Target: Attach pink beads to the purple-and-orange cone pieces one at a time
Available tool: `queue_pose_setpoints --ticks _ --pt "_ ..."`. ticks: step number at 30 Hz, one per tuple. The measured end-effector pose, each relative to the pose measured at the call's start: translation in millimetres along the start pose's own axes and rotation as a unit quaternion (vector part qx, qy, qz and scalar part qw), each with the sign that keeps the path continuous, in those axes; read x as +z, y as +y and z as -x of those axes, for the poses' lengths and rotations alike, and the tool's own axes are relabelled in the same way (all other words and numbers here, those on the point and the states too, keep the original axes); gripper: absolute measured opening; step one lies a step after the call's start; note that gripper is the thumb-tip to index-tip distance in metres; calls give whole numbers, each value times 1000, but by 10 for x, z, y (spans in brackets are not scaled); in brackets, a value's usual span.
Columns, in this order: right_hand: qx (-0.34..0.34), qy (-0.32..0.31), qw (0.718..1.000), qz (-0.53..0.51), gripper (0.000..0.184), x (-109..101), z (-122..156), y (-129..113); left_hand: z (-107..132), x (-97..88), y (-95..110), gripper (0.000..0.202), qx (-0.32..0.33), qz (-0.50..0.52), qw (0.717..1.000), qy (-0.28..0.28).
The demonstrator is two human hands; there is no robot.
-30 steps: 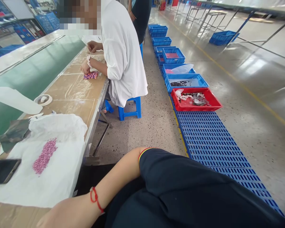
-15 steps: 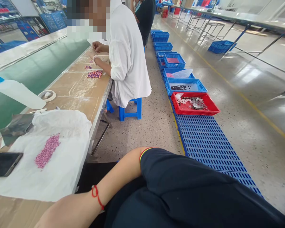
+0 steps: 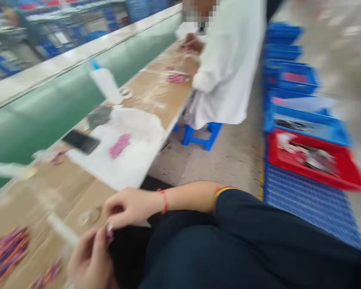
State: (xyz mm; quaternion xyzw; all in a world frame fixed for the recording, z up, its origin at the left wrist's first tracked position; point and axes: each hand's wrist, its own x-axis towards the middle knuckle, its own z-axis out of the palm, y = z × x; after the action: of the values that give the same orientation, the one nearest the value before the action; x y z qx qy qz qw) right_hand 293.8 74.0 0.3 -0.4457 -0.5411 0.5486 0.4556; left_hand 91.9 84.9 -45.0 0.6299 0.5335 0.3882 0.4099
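Observation:
My right hand point(image 3: 124, 206), with a red string on its wrist, is over the table edge with thumb and fingers pinched. Below it my left hand point(image 3: 90, 255) is also closed, its fingertips meeting those of the right. Between the fingertips shows a small purple-and-white piece point(image 3: 109, 233), too blurred to name more exactly. A pile of purple and orange pieces point(image 3: 9, 255) lies on the brown table covering at lower left, with a smaller cluster point(image 3: 48, 275) beside my left hand.
A white sheet point(image 3: 138, 160) bears pink-purple pieces point(image 3: 119, 146). A phone point(image 3: 81, 141), white bottle point(image 3: 106, 84) and tape roll point(image 3: 125, 93) lie along the table. A co-worker in a white shirt point(image 3: 228, 68) sits ahead. A red tray point(image 3: 349, 168) and blue trays point(image 3: 297, 78) line the floor.
The view has swung left and down, so the whole scene has shifted right. Both hands, the small piece between them and the purple-orange pile have come into view.

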Motion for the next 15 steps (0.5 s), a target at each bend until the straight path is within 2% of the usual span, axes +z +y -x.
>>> queue_pose_setpoints --ticks 2,7,11,15 --pt "5 -7 999 -36 11 12 -35 82 0 14 66 30 -9 43 999 -10" --pt "26 -54 993 -103 6 77 -211 286 -154 39 200 25 27 79 996 -36" --pt "40 -51 993 -103 8 154 -218 288 -126 18 224 17 53 109 991 -48" --pt "42 -28 995 -81 8 185 -205 253 -130 -3 195 15 69 89 992 -58"
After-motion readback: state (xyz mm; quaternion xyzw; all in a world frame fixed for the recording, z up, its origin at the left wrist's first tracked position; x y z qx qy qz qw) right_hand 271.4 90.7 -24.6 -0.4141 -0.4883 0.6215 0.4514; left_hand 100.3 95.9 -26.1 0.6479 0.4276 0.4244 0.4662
